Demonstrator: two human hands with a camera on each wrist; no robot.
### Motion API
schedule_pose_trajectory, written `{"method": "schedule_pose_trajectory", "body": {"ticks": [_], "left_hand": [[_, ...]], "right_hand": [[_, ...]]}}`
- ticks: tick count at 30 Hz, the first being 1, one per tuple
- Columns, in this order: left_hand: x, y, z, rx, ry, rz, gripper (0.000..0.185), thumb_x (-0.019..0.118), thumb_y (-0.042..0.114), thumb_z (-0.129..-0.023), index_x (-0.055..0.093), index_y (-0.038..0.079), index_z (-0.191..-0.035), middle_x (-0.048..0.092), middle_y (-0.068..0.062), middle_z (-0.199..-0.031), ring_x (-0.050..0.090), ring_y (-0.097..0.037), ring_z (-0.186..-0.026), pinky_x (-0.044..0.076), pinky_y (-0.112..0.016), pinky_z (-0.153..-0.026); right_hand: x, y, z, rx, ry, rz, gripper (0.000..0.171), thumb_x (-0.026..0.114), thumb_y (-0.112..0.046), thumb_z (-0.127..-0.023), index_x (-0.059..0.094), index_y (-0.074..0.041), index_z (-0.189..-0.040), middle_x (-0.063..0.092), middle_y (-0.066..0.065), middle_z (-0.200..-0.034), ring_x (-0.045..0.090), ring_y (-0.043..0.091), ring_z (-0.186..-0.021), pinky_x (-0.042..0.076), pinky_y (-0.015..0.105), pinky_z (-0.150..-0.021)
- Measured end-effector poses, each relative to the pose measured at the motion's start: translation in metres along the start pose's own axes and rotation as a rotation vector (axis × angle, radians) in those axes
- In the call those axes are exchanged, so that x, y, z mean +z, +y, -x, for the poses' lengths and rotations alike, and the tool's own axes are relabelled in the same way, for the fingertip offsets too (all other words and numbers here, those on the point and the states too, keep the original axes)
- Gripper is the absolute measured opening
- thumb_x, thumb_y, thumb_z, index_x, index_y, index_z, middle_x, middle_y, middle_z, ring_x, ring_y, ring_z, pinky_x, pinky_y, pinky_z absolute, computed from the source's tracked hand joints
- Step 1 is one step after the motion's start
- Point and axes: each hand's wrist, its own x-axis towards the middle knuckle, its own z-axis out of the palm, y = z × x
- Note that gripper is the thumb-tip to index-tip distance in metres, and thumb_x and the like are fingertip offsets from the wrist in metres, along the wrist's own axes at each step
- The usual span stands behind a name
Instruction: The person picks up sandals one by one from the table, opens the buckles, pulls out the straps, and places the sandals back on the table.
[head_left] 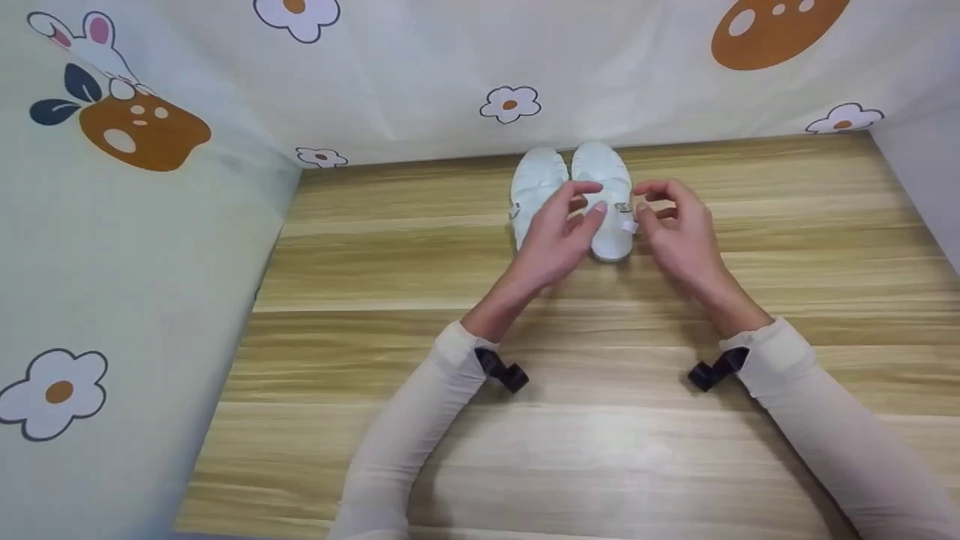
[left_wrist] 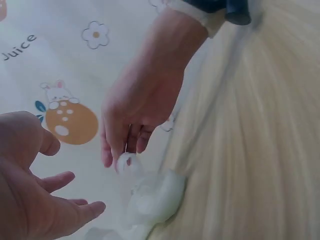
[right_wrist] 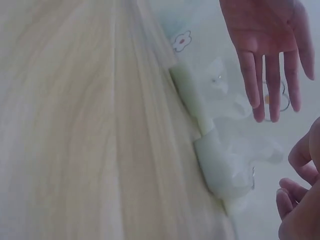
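Shoes (head_left: 577,196), a small white pair, sit side by side at upper centre on the wooden tabletop (head_left: 600,420). Left hand (head_left: 559,232) hovers over them, fingers loosely spread, holding nothing. Right hand (head_left: 675,229) pinches the right shoe's strap (head_left: 628,225). Flower-printed cloth (head_left: 135,247) walls the table.

Light is bright, soft and even in the head view, falling from above; the desk (head_left: 600,420) carries only faint, short shadows under the forearms and beside the black wrist straps (head_left: 504,370). No hard glare, though the pale shoes (head_left: 592,169) at the far edge wash out and lose detail. Straight edges bow toward the corners, a wide-lens bend. Both wrist views are softer: the wood grain smears into streaks, the white shoe (right_wrist: 220,165) is hazy, and the near fingers (right_wrist: 295,200) at the right edge sit out of focus.
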Motion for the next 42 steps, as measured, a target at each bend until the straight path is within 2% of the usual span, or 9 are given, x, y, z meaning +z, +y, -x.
{"method": "schedule_pose_trajectory", "body": {"ticks": [4,9,14,18,22,24,29,38,42], "left_hand": [[-0.015,-0.001,-0.001,0.040,0.053,0.058,0.029,0.059,0.018,-0.111,0.063,0.007,-0.138,0.064,-0.012,-0.146,0.061,-0.028,-0.141,0.052,-0.029,-0.116],[-0.032,-0.006,-0.002,0.049,0.136,0.042,0.028,0.061,0.016,-0.111,0.065,0.004,-0.135,0.068,-0.010,-0.139,0.065,-0.023,-0.133,0.055,-0.031,-0.113],[-0.051,-0.013,-0.002,0.031,0.193,0.027,0.029,0.060,0.014,-0.111,0.065,0.001,-0.136,0.069,-0.013,-0.138,0.064,-0.024,-0.132,0.055,-0.031,-0.111],[-0.063,-0.025,-0.001,-0.013,0.216,0.010,0.029,0.060,0.016,-0.111,0.065,0.001,-0.136,0.066,-0.016,-0.141,0.061,-0.025,-0.134,0.054,-0.034,-0.114],[-0.069,-0.039,-0.001,-0.053,0.216,-0.014,0.030,0.059,0.017,-0.111,0.064,0.001,-0.136,0.064,-0.017,-0.144,0.058,-0.029,-0.135,0.053,-0.037,-0.115],[-0.072,-0.045,0.000,-0.069,0.208,-0.035,0.032,0.059,0.017,-0.111,0.063,0.000,-0.137,0.062,-0.016,-0.146,0.057,-0.031,-0.136,0.053,-0.039,-0.116],[-0.074,-0.056,-0.001,-0.129,0.187,-0.086,0.038,0.057,0.023,-0.112,0.060,0.002,-0.143,0.057,-0.014,-0.153,0.055,-0.034,-0.139,0.049,-0.044,-0.119],[-0.071,-0.064,-0.001,-0.210,0.130,-0.003,0.044,0.055,0.027,-0.114,0.053,0.003,-0.151,0.049,-0.013,-0.165,0.056,-0.031,-0.149,0.048,-0.041,-0.122],[-0.070,-0.067,0.000,-0.234,0.118,-0.017,0.043,0.051,0.029,-0.115,0.053,0.006,-0.152,0.049,-0.014,-0.166,0.051,-0.030,-0.154,0.043,-0.042,-0.126]], "right_hand": [[0.006,-0.013,0.004,-0.066,-0.032,-0.062,0.027,0.064,-0.012,-0.105,0.067,-0.001,-0.130,0.069,0.011,-0.126,0.065,0.019,-0.116,0.054,0.020,-0.093],[0.017,-0.025,0.009,-0.103,-0.112,-0.126,0.025,0.065,-0.006,-0.105,0.067,0.003,-0.128,0.069,0.014,-0.125,0.070,0.022,-0.113,0.057,0.019,-0.094],[0.031,-0.026,0.011,-0.070,-0.216,-0.131,0.030,0.063,-0.002,-0.104,0.062,0.007,-0.133,0.068,0.024,-0.132,0.069,0.031,-0.121,0.057,0.018,-0.099],[0.042,-0.024,0.010,-0.034,-0.313,-0.115,0.040,0.062,-0.003,-0.106,0.054,0.011,-0.142,0.061,0.028,-0.146,0.063,0.039,-0.136,0.055,0.029,-0.113],[0.052,-0.022,0.011,-0.014,-0.385,-0.097,0.051,0.063,-0.008,-0.107,0.046,0.010,-0.151,0.052,0.026,-0.159,0.058,0.038,-0.145,0.049,0.044,-0.122],[0.056,-0.021,0.011,-0.005,-0.406,-0.081,0.056,0.064,-0.010,-0.107,0.043,0.009,-0.155,0.049,0.026,-0.163,0.055,0.038,-0.149,0.047,0.047,-0.123],[0.067,-0.014,0.009,0.014,-0.435,-0.048,0.066,0.065,-0.014,-0.107,0.034,0.008,-0.161,0.039,0.028,-0.170,0.047,0.041,-0.155,0.045,0.049,-0.125],[0.080,-0.007,0.004,0.025,-0.433,-0.044,0.069,0.064,-0.014,-0.107,0.030,0.008,-0.163,0.039,0.029,-0.169,0.046,0.039,-0.156,0.044,0.048,-0.126],[0.085,-0.006,0.004,0.024,-0.437,-0.051,0.071,0.063,-0.012,-0.107,0.027,0.008,-0.165,0.041,0.030,-0.168,0.046,0.039,-0.155,0.044,0.048,-0.126]]}}
